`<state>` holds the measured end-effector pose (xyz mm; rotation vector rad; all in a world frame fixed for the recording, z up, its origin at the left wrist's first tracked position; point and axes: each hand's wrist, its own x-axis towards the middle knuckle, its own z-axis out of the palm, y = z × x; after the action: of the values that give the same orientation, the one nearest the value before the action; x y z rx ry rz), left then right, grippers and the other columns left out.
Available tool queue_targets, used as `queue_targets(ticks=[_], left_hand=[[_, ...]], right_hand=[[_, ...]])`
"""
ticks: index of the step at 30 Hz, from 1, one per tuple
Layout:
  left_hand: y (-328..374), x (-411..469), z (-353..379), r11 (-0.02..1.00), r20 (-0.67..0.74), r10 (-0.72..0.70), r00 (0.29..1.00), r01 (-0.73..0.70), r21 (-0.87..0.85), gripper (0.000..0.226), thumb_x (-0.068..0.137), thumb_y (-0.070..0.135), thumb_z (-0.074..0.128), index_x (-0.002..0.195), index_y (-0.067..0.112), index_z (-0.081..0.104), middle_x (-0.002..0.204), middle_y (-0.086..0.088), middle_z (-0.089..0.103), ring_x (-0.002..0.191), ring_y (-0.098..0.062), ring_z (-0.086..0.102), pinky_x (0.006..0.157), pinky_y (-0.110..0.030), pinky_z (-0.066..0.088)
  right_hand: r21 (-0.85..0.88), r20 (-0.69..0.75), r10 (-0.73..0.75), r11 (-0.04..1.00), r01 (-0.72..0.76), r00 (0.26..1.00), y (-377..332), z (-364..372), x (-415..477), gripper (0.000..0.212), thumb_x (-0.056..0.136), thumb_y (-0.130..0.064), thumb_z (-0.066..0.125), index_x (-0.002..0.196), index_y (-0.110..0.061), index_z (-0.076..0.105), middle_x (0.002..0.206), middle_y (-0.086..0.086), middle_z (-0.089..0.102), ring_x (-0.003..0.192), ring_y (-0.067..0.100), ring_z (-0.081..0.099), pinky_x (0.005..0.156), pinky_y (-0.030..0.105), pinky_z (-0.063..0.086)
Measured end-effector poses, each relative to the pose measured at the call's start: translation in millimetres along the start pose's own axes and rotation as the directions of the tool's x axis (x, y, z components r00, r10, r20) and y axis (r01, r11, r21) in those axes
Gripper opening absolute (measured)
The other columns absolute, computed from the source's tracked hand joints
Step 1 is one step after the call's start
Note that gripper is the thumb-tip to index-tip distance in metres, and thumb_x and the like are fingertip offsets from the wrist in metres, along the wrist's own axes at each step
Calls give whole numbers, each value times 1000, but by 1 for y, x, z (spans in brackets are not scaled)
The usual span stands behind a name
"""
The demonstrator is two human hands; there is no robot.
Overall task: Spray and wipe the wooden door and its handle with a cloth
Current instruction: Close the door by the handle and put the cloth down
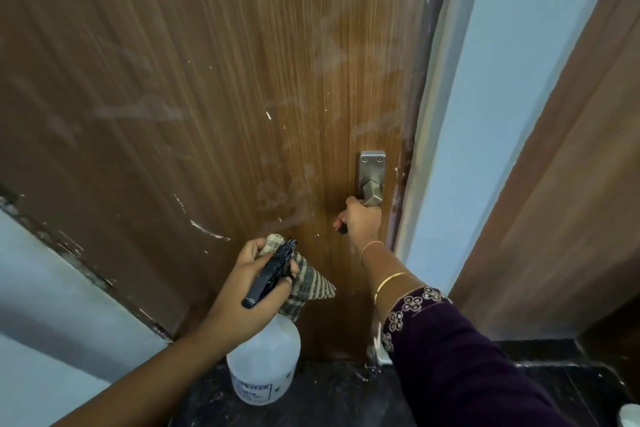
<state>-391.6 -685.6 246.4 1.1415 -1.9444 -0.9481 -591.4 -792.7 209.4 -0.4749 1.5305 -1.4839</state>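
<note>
The wooden door [214,87] fills the view, brown with pale wipe streaks and white flecks. Its metal handle [372,184] sits on a plate near the right edge. My right hand [360,220] grips the lever of the handle from below. My left hand [249,274] holds a white spray bottle [265,364] by its black trigger head, together with a striped cloth [308,282] bunched between fingers and bottle. The cloth hangs just in front of the door, left of the handle.
The door frame [420,149] and a pale blue wall [485,114] lie right of the door. A second brown panel [571,184] stands at far right. Dark floor [346,392] runs below. Another pale wall [52,305] is at lower left.
</note>
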Motion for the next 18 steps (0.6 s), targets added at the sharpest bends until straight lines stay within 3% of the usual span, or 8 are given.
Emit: queue_targets(ticks=[2,8,14,18], left_hand=[[-4,4,-4,1000,-11,-25,1000,25,5,18,76,29,58,89,21,67,111,14,43,107,8,48,79,0,37],[-10,13,-12,999,-42,12,999,-11,42,17,85,6,61,87,22,65,111,16,42,101,18,46,76,0,38],[-14,26,-17,1000,-42,3,999,-4,-11,13,78,15,57,86,20,66,101,31,44,101,6,52,77,-2,39],[-17,33,-19,1000,-46,3,999,-3,14,28,82,10,60,85,37,64,105,30,42,103,10,49,78,0,37]], right_hand=[[20,8,28,999,-28,1000,-6,4,8,29,92,-7,50,63,-9,48,33,-3,43,41,19,46,53,31,43],[26,43,64,998,-65,997,-16,11,27,25,92,-8,49,68,-9,48,43,2,42,42,17,44,50,28,41],[21,75,96,995,-98,993,-21,14,42,17,92,-9,51,75,-9,49,50,3,41,44,16,44,52,29,43],[13,105,102,995,-104,989,-17,15,45,22,93,-11,53,71,-11,50,46,1,40,44,16,43,61,35,45]])
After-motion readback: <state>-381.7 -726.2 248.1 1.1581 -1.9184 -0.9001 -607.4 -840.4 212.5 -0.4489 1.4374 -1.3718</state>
